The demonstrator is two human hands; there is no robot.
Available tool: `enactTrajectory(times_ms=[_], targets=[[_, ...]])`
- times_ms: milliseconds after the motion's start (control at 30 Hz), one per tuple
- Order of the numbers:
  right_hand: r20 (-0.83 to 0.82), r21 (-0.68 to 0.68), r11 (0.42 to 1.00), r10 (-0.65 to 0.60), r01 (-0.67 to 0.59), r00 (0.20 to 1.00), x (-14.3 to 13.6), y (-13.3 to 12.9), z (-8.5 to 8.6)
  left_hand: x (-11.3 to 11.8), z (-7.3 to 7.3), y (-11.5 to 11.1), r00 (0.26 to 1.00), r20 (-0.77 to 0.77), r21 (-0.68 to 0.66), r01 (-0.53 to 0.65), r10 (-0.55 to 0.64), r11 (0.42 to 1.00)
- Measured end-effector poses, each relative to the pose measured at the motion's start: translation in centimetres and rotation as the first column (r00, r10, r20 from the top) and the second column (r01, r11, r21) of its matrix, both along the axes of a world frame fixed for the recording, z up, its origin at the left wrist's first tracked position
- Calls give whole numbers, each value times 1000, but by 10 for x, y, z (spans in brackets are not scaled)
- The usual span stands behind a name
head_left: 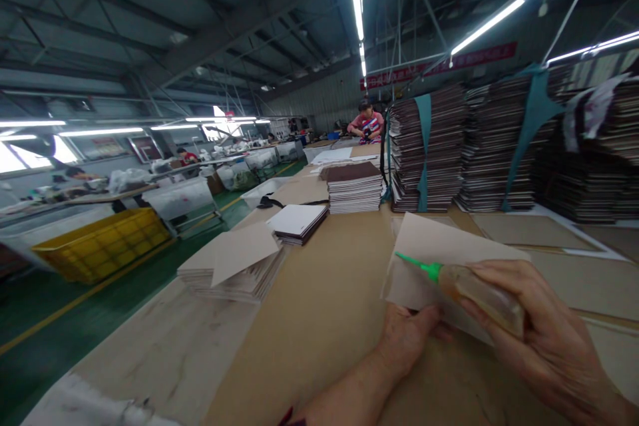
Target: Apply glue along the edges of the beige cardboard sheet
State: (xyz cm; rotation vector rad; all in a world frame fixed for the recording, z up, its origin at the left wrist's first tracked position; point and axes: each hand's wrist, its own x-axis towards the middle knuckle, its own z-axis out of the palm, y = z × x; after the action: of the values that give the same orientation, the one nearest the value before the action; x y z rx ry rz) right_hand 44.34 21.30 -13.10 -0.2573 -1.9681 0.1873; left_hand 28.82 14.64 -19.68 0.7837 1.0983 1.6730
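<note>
My right hand (544, 339) is wrapped round a glue bottle (479, 293), a clear squeeze bottle of amber liquid with a green nozzle. The bottle lies tilted, its tip pointing left over the near left part of a beige board (449, 239). Whether the tip touches the board I cannot tell. My left hand (407, 336) grips the board's lower edge, thumb on the near side; its other fingers are partly hidden beneath. The board is raised at a slant over the brown tabletop (319, 319).
Beige boards (234, 266) are stacked on the left, near white-topped dark panels (298, 221). Behind stands a dark-covered stack (354, 190). Tall bundles (429, 146) tied with teal strips line the right. A yellow bin (104, 243) stands on the floor; a person (368, 123) is at the far end.
</note>
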Motion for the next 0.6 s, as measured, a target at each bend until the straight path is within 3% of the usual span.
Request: enactTrajectory(times_ms=[133, 233, 300, 433, 600], targets=[[45, 53, 996, 63, -66, 997, 0, 2, 5, 0, -1, 0, 1000, -3, 15, -4, 4, 1000], [42, 87, 996, 24, -28, 999, 1, 2, 6, 0, -1, 0, 1000, -12, -2, -11, 11, 1000], [46, 81, 997, 0, -3, 999, 2, 2, 4, 0, -2, 0, 1000, -16, -13, -10, 10, 1000], [115, 40, 996, 81, -86, 990, 1, 3, -2, 0, -4, 1, 1000, 1, 18, -25, 25, 1000], [65, 37, 998, 41, -44, 997, 0, 4, 0, 0, -3, 1, 999, -19, -14, -26, 26, 1000]])
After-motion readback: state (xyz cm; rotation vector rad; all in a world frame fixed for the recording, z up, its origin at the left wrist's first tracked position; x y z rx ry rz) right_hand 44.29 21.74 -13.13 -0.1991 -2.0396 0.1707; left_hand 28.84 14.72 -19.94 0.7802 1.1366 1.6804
